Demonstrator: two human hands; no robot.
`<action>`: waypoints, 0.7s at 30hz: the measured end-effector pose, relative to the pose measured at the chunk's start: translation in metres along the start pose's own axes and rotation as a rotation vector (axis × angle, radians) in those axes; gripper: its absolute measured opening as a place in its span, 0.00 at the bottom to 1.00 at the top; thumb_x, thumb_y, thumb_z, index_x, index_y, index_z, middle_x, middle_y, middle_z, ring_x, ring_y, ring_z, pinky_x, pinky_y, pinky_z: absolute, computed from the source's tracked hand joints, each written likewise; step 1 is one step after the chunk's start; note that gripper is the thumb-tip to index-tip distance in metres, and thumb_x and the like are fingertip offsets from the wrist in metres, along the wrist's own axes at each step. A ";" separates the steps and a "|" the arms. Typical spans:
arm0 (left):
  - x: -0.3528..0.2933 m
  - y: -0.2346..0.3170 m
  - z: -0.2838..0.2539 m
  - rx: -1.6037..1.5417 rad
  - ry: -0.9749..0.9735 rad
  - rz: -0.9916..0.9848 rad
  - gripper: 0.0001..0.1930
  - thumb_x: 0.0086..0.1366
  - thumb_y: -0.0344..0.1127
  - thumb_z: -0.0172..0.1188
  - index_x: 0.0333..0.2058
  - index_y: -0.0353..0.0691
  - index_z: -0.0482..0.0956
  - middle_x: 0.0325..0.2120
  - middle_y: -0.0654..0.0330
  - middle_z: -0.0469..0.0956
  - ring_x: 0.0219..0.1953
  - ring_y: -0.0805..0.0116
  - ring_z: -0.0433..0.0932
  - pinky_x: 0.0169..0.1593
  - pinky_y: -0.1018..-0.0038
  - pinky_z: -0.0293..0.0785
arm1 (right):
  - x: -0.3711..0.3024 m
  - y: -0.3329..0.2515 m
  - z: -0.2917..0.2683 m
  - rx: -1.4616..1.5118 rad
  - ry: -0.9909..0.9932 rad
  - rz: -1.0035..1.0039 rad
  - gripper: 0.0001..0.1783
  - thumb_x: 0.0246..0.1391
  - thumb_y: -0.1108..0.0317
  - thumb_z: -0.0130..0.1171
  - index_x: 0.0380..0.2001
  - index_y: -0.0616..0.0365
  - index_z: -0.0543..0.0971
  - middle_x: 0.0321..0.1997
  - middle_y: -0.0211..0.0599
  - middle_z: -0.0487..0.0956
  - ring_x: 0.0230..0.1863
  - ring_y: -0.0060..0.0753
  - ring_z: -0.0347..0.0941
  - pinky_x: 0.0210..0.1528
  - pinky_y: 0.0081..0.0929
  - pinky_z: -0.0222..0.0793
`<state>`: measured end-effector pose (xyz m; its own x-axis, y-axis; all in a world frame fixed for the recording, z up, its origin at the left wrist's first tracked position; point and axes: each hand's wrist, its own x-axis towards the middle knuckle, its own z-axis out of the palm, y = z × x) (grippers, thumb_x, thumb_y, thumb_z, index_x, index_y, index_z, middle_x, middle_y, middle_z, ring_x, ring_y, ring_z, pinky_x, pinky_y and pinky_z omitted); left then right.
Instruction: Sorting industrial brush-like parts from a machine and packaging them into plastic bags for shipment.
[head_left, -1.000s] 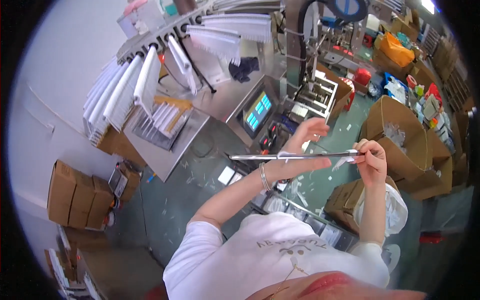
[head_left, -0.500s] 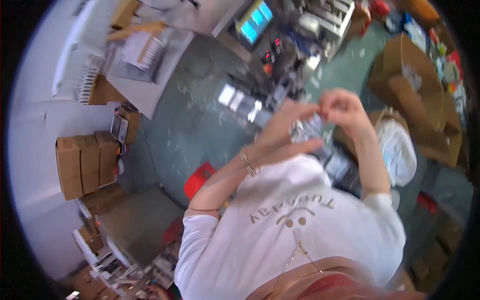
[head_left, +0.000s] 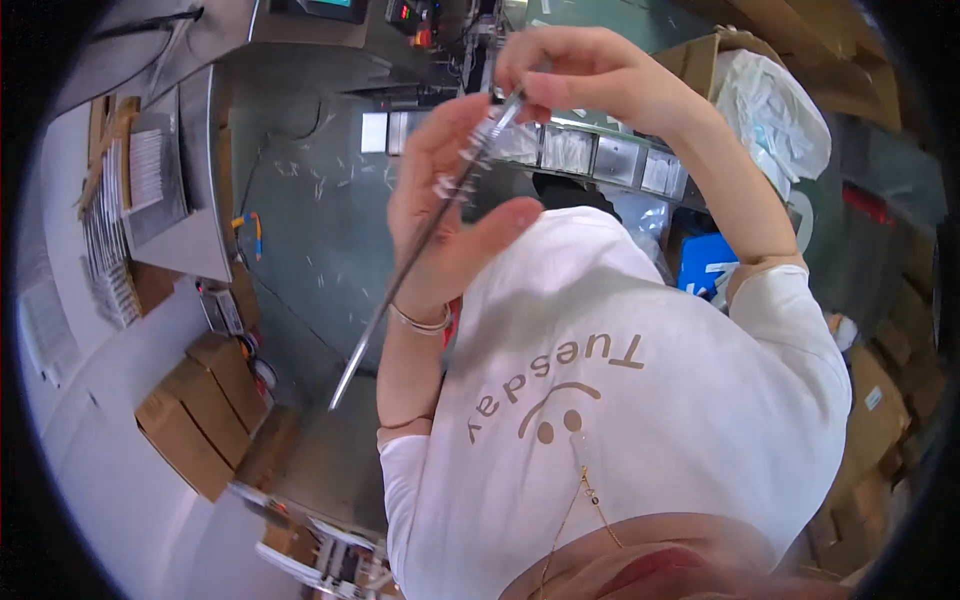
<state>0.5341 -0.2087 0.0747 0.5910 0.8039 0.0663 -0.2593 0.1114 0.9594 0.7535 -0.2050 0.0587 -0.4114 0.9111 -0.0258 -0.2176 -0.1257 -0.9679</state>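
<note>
Rod (head_left: 364, 348) swung steeper | right hand (head_left: 590, 75) pinches its end | left hand (head_left: 422, 210) wide

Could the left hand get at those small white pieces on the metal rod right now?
Probably yes: the metal rod slants across the open left hand, the white pieces appear close to its fingers, and nothing visible blocks them.

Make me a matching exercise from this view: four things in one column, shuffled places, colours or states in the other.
Column one:
1. Metal rod
2. Plastic bag
3. Shirt
4. Boxes at lower left

Column two:
A. White with tan smile
B. Brown cardboard
C. Upper end in right hand
D. Upper right of picture

Pairs: 1-C; 2-D; 3-A; 4-B
</note>
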 end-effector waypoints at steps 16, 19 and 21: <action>-0.082 -0.073 0.022 0.251 -0.034 -0.128 0.35 0.50 0.25 0.65 0.57 0.36 0.60 0.53 0.56 0.64 0.55 0.65 0.66 0.60 0.69 0.59 | -0.074 0.094 0.053 0.252 0.219 0.115 0.05 0.56 0.71 0.56 0.33 0.62 0.77 0.41 0.33 0.72 0.41 0.23 0.70 0.37 0.21 0.67; -0.092 -0.063 0.034 -0.024 0.080 -0.369 0.32 0.50 0.19 0.60 0.56 0.36 0.62 0.50 0.54 0.68 0.52 0.63 0.69 0.56 0.68 0.65 | -0.073 0.109 0.059 0.209 0.178 -0.054 0.07 0.56 0.69 0.57 0.31 0.63 0.78 0.35 0.31 0.73 0.35 0.23 0.72 0.37 0.22 0.68; -0.103 -0.067 0.019 -0.103 0.194 -0.289 0.30 0.50 0.14 0.55 0.54 0.35 0.63 0.45 0.54 0.71 0.47 0.63 0.72 0.51 0.70 0.69 | -0.070 0.110 0.067 0.338 0.111 -0.083 0.07 0.55 0.70 0.59 0.31 0.63 0.78 0.34 0.30 0.73 0.36 0.22 0.71 0.37 0.21 0.67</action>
<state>0.5051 -0.3106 0.0088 0.4977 0.8254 -0.2663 -0.1837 0.4004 0.8977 0.6995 -0.3088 -0.0294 -0.2856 0.9583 0.0049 -0.5345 -0.1551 -0.8308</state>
